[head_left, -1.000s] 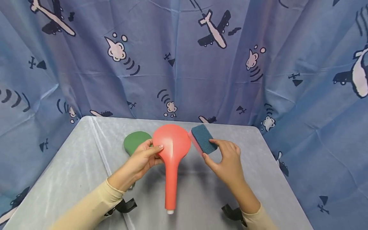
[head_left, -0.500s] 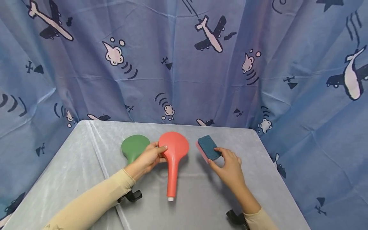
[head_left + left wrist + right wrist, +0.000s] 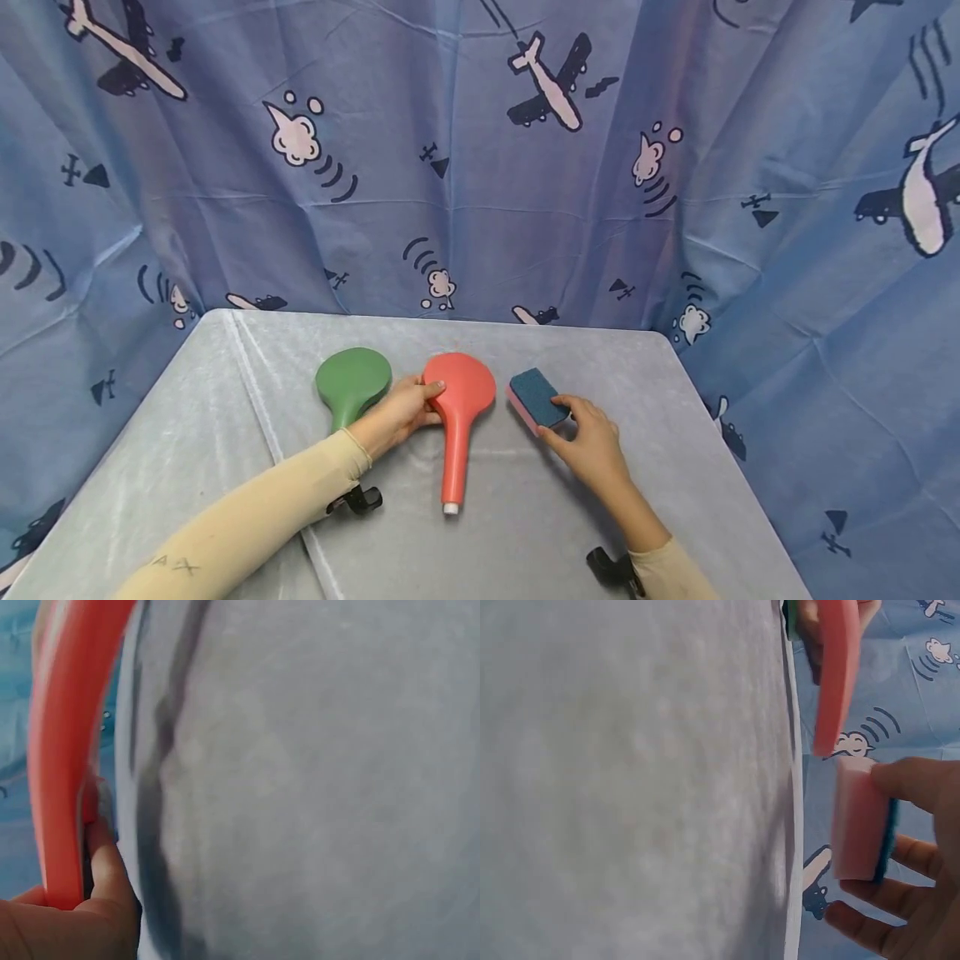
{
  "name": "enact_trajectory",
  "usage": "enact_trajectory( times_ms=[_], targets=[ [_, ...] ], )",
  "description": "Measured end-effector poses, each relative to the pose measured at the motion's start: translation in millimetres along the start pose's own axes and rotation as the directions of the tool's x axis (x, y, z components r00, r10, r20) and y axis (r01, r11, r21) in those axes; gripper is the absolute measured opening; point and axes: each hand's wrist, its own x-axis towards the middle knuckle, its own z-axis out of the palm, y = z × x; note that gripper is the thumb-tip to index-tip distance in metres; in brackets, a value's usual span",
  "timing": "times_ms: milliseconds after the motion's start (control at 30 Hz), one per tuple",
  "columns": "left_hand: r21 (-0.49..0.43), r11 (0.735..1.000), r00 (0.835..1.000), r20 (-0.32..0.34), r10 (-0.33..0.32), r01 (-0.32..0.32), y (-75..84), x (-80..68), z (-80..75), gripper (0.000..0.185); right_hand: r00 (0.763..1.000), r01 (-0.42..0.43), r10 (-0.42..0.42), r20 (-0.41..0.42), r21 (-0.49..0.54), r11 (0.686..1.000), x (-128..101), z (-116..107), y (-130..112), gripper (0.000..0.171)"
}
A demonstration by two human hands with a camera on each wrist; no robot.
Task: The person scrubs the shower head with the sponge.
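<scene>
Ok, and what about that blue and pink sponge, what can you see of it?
The sponge is a small block with rounded corners: a rough dark blue scrubbing layer on one face and soft pink foam under it. The right hand pinches its near end between thumb and fingers. It sits tilted, blue face up, over the grey table, right of the red paddle-shaped thing, not touching it.

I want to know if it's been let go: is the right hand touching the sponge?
Touching. In the right wrist view, the right hand pinches the sponge, thumb on one end and fingers under the other; the head view agrees.
</scene>
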Motion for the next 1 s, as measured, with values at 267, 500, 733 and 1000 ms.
enact_trajectory(
  times_ms=[267, 500, 733, 1000],
  targets=[
    [0.000, 1.000, 1.000, -0.026, -0.004, 0.004, -10.3, 7.9, 3.5, 0.030, 1.000, 0.004, -0.005, -0.006, -0.063, 0.998, 2, 2, 4, 0.058],
    [0.121, 0.992, 0.997, -0.072, -0.016, 0.025, -4.3, 5.7, 1.6, 0.032, 0.998, -0.007, 0.015, 0.061, -0.126, 0.992, 1, 10, 5, 0.058],
    [0.236, 0.960, 0.989, -0.020, -0.149, 0.150, 6.4, 8.0, -6.3, 0.028, 0.998, -0.007, 0.019, 0.066, -0.172, 0.985, -2, 10, 6, 0.059],
    [0.351, 0.913, 0.978, -0.059, -0.198, 0.206, 23.0, 2.6, -14.9, 0.025, 0.993, 0.077, -0.053, 0.108, -0.225, 0.971, -6, 7, 4, 0.064]
  ],
)
